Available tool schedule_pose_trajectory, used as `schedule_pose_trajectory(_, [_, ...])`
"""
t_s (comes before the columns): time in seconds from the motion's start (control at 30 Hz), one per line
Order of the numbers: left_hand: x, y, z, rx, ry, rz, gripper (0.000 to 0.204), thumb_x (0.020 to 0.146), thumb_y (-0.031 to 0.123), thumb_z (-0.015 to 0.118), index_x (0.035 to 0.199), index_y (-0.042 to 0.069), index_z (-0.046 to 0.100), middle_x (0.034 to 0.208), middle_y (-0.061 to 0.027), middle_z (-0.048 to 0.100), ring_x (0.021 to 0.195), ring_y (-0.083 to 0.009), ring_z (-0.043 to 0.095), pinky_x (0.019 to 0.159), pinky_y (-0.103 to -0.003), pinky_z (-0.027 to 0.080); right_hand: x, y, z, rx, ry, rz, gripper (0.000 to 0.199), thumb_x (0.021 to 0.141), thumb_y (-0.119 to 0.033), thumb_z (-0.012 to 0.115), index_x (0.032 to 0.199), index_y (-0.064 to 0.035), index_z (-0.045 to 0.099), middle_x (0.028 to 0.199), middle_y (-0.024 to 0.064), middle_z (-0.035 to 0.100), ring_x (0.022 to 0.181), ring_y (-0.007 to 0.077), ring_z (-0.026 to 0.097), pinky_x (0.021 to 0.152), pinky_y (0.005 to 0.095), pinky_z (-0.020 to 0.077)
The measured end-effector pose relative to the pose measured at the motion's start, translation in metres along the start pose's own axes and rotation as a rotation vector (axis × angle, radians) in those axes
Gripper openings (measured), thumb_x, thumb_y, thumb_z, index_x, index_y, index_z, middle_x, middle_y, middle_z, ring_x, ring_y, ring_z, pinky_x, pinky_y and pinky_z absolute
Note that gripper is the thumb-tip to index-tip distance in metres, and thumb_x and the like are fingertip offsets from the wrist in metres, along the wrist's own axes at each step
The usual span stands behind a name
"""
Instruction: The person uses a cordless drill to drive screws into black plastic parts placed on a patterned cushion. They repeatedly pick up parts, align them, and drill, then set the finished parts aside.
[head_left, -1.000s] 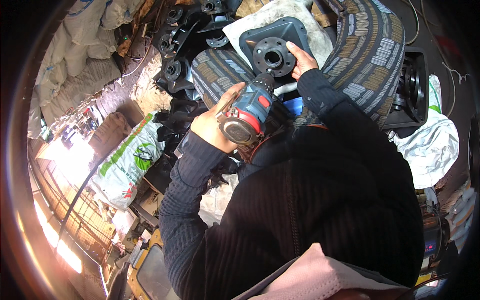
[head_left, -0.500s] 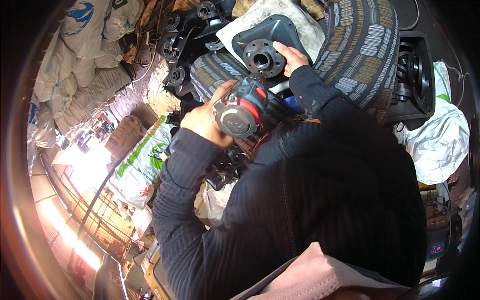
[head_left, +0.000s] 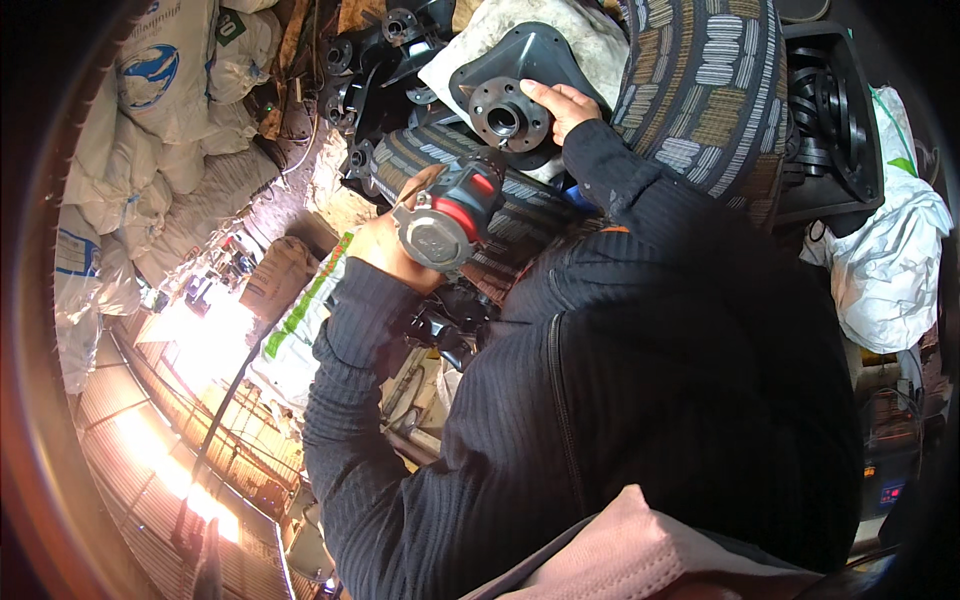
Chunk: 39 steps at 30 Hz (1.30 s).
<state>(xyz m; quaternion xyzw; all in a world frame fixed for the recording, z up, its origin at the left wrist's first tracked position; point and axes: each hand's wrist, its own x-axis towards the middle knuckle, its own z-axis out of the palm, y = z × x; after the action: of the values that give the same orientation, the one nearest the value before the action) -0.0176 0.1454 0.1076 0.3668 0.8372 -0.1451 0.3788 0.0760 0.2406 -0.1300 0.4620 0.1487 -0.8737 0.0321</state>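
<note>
My left hand [head_left: 388,240] is wrapped round a grey, blue and red power drill [head_left: 455,212] with a round grey rear cap. Its dark nose points toward the flanged hub [head_left: 508,118] of a black metal bracket [head_left: 530,58]; whether they touch cannot be made out. The hub has a central hole and a ring of smaller holes. My right hand [head_left: 566,106] grips the hub's right rim, with thumb and fingers on the flange. The bracket rests on a pale cloth [head_left: 605,50] between two patterned, cloth-covered cushions.
The large cushion [head_left: 700,110] curves along the right, a smaller one [head_left: 420,150] lies left. Similar black hub parts [head_left: 400,28] are heaped at far left. A black crate [head_left: 830,120] with black rings stands right. White sacks [head_left: 165,80] are stacked left; a white bag [head_left: 885,270] sits right.
The drill and my left hand have shifted slightly left relative to the hub. My right hand keeps its grip on the hub. The whole view has also shifted a little.
</note>
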Motion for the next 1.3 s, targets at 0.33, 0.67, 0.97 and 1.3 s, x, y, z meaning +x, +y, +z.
schedule_pose_trajectory(0.33, [-0.008, -0.032, 0.048, -0.067, 0.383, 0.345, 0.022, 0.064, 0.013, 0.065, 0.085, 0.006, 0.063, 0.078, -0.0080, 0.065, 0.073, -0.0285, 0.063, 0.069, -0.035, 0.051, 0.002, 0.004, 0.003, 0.022, 0.012, -0.049, 0.032, 0.073, -0.032, 0.076, 0.066, -0.0095, 0.053, 0.058, -0.0053, 0.047, 0.046, 0.0021, 0.035, 0.040, 0.0205, 0.0260])
schedule_pose_trajectory(0.67, [-0.011, -0.037, 0.069, -0.254, 0.127, 0.085, 0.043, 0.065, 0.012, 0.067, 0.107, 0.005, 0.058, 0.104, -0.0110, 0.061, 0.098, -0.0288, 0.057, 0.089, -0.037, 0.044, 0.008, 0.011, -0.008, -0.008, -0.019, -0.032, 0.035, 0.081, -0.028, 0.069, 0.060, -0.0182, 0.042, 0.050, -0.0092, 0.039, 0.032, 0.0008, 0.023, 0.031, 0.0206, 0.0145])
schedule_pose_trajectory(0.97, [-0.003, -0.055, 0.085, -0.118, 0.254, 0.181, 0.042, 0.067, 0.034, 0.072, 0.098, 0.009, 0.060, 0.086, -0.0100, 0.065, 0.077, -0.0289, 0.064, 0.067, -0.036, 0.052, 0.006, 0.003, -0.003, -0.148, 0.007, -0.098, 0.039, 0.079, -0.034, 0.070, 0.060, -0.0178, 0.040, 0.047, -0.0095, 0.028, 0.032, 0.0021, 0.019, 0.031, 0.0212, 0.0147])
schedule_pose_trajectory(1.3, [-0.057, 0.000, 0.079, -0.175, 0.520, 0.313, 0.027, 0.068, 0.008, 0.064, 0.094, 0.009, 0.061, 0.087, -0.0084, 0.061, 0.079, -0.0289, 0.059, 0.067, -0.037, 0.047, -0.053, -0.020, -0.039, 0.200, -0.387, 0.049, 0.038, 0.086, -0.012, 0.045, 0.121, 0.0023, 0.049, 0.082, 0.0036, 0.057, 0.070, 0.0134, 0.055, 0.062, 0.0286, 0.0475])
